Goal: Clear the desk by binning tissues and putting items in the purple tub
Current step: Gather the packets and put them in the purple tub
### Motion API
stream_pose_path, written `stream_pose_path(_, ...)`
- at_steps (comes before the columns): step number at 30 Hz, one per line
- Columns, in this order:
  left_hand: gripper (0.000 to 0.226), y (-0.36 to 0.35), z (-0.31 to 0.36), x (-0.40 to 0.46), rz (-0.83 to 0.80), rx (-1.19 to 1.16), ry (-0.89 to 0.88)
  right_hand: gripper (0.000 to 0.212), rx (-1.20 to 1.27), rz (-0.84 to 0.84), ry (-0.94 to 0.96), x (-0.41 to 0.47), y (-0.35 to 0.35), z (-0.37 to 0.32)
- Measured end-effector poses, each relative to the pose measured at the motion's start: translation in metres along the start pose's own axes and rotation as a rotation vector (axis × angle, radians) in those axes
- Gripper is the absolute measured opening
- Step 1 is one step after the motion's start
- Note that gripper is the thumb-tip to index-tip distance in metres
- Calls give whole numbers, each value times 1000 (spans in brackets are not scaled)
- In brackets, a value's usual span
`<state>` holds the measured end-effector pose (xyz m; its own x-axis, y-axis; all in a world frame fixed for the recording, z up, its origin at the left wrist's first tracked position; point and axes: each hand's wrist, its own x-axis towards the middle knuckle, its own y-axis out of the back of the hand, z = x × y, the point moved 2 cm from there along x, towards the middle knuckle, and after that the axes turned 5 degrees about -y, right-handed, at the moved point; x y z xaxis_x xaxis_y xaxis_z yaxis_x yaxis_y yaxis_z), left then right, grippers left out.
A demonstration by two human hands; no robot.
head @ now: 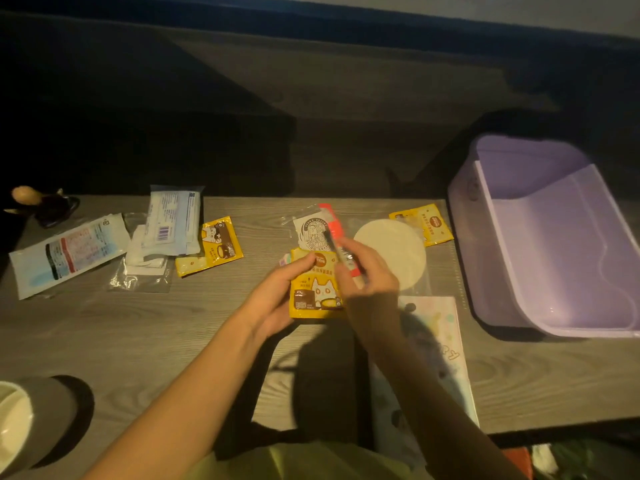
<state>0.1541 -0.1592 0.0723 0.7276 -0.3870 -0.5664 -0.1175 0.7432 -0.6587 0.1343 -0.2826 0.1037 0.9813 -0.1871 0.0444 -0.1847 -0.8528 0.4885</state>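
The purple tub [540,237], smooth moulded plastic with rounded corners, stood open well to the right of the grip, seemingly empty; the wood-grain desk [138,341] held 2 more yellow sachets among clear bags and paper packs. The left hand [277,299] was closed on a flat, glossy yellow cat-print sachet [317,292], thumb on top. The right hand [367,282] pinched a thin dark pen [331,242] above it. Stacking both in 1 hand, then carrying them right and releasing low inside, would probably serve best.
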Motion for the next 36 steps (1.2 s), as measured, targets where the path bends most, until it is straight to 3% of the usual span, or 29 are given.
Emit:
stream_pose_path(6, 62, 3, 4, -1, -3, -125, -22, 36, 1, -173, -31, -15, -22, -6)
stream_pose_path(10, 36, 4, 2, 2, 21, -32, -123, 38, 30, -242, -55, -20, -20, -8)
stream_pose_path(14, 21, -2, -2, 3, 60, 24, -154, 25, 149, -176, -131, -20, -12, -8)
stream_pose_path(16, 24, -8, -4, 1, 78, 29, -135, 22, 220, -117, -173, -19, -8, -8)
stream_pose_path(18, 35, -13, -6, -1, 71, 33, -114, 31, 209, -62, -181, -19, -4, -6)
stream_pose_path(21, 27, -26, -5, -5, 28, 47, -110, 50, 171, -45, -292, -18, 6, -3)
stream_pose_path(23, 19, -42, -4, -7, -12, 45, -107, 58, 350, -77, -430, -17, 20, -4)
stream_pose_path(25, 16, -67, -3, -6, -64, 70, -105, 53, 477, -66, -445, -15, 43, -8)
stream_pose_path(31, 9, -178, -18, 11, -217, 279, -171, 40, 632, 216, -375, -5, 140, -9)
stream_pose_path(36, 70, -243, -49, 41, -196, 533, -183, 55, 408, 394, -401, 8, 220, 9)
